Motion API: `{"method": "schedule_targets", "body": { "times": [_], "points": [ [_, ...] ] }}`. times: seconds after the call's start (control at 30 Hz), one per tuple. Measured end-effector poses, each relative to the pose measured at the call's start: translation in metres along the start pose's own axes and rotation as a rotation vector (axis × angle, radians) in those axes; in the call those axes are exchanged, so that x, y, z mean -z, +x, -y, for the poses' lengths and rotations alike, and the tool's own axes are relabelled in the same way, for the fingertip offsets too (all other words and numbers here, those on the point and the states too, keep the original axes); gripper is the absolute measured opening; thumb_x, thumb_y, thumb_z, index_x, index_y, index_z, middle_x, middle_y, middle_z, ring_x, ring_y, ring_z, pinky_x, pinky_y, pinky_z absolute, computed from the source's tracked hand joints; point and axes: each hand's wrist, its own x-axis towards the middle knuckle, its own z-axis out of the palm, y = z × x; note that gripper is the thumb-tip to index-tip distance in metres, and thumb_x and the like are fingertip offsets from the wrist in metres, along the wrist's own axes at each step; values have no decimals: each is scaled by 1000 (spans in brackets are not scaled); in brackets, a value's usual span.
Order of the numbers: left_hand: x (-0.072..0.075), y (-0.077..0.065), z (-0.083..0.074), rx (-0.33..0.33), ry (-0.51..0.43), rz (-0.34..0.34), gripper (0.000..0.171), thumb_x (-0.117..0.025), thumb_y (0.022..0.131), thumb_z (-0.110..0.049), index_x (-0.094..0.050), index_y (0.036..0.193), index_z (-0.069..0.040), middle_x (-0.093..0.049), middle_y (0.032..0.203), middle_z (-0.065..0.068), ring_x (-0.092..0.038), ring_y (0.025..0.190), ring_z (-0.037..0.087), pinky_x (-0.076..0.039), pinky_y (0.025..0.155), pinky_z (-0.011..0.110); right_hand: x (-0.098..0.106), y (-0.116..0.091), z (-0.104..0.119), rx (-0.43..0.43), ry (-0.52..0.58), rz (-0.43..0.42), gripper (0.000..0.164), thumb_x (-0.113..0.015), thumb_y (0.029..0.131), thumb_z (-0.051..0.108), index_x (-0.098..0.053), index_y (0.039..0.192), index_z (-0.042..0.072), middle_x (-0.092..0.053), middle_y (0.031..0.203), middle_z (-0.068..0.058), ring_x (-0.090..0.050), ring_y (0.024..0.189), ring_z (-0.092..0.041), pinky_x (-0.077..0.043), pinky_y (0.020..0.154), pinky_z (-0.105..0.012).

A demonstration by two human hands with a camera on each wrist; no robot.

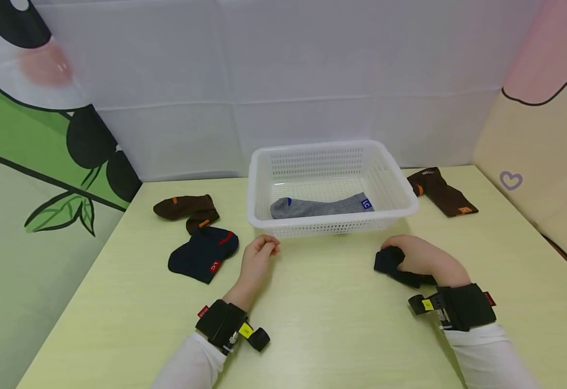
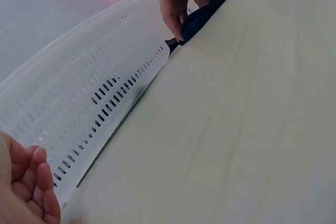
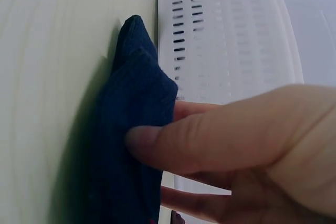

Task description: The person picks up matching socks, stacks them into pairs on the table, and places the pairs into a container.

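A dark navy sock [image 1: 394, 266] is pinched between the thumb and fingers of my right hand [image 1: 422, 256], to the right of the basket's front corner. Close up in the right wrist view, the thumb presses on the folded cloth of the sock [image 3: 131, 103]. My left hand [image 1: 258, 259] holds nothing, its fingers loosely curled just in front of the basket's left corner. Inside the white plastic basket [image 1: 332, 222] lies a grey sock [image 1: 319, 207] with a blue tag. Left of my left hand is another navy sock [image 1: 201, 254] with red marks, lying flat.
A brown sock [image 1: 186, 208] with orange patches lies at the back left, touching the flat navy one. Another brown sock [image 1: 441, 193] lies right of the basket. The pale table [image 1: 322, 324] ends at a printed cloth backdrop [image 1: 176, 135].
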Motion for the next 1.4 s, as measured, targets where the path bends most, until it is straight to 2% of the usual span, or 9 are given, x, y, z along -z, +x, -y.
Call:
{"method": "schedule_targets", "body": {
  "times": [0.2, 0.33, 0.43, 0.57, 0.83, 1.1, 1.4],
  "points": [
    [1, 0, -2, 13, -14, 12, 18, -46, 91, 3, -60, 92, 14, -56, 69, -2, -52, 70, 7, -44, 70, 17, -5, 3, 11, 52, -22, -4, 41, -66, 73, -8, -61, 113, -1, -60, 116, -19, -54, 109, -37, -41, 96, -53],
    [0, -10, -20, 3, -5, 16, 17, -45, 90, 5, -58, 90, 16, -56, 68, -1, -51, 70, 7, -44, 69, 17, -8, 6, 16, 103, -48, -14, 40, -64, 73, -9, -62, 112, 0, -62, 114, -16, -56, 108, -34, -42, 95, -50],
    [0, -10, -19, -1, 6, 10, 18, -45, 90, 4, -58, 91, 15, -56, 69, -1, -52, 70, 7, -44, 70, 17, -10, 8, 21, 113, -57, -12, 41, -63, 74, -9, -61, 113, 1, -61, 115, -17, -55, 109, -34, -42, 95, -50],
    [0, -2, -3, 5, 17, 3, 18, -45, 92, 1, -60, 93, 13, -56, 70, -2, -52, 71, 7, -44, 71, 18, -12, 9, 29, 133, -70, -8, 41, -62, 75, -10, -61, 114, 1, -59, 117, -18, -55, 109, -35, -43, 95, -50],
    [1, 0, -1, 15, 6, 14, 18, -45, 91, 4, -60, 91, 14, -57, 70, -1, -52, 71, 8, -44, 70, 18, -17, 10, 38, 173, -66, 21, 45, -56, 79, -11, -58, 122, 2, -49, 131, -25, -47, 121, -41, -40, 97, -52],
    [1, -2, -2, 4, 16, 14, 19, -45, 92, 2, -60, 93, 14, -56, 70, -2, -52, 71, 6, -44, 71, 17, -23, 10, 41, 216, -33, -2, 46, -54, 78, -12, -58, 122, 2, -47, 133, -26, -46, 123, -42, -42, 97, -51],
    [-1, -4, -4, -2, 22, 12, 20, -45, 91, 2, -59, 94, 16, -56, 69, -3, -51, 70, 6, -44, 70, 19, -29, 15, 46, 210, 0, 4, 46, -52, 80, -11, -56, 125, 0, -41, 138, -31, -39, 128, -46, -38, 100, -54]
  ]
}}
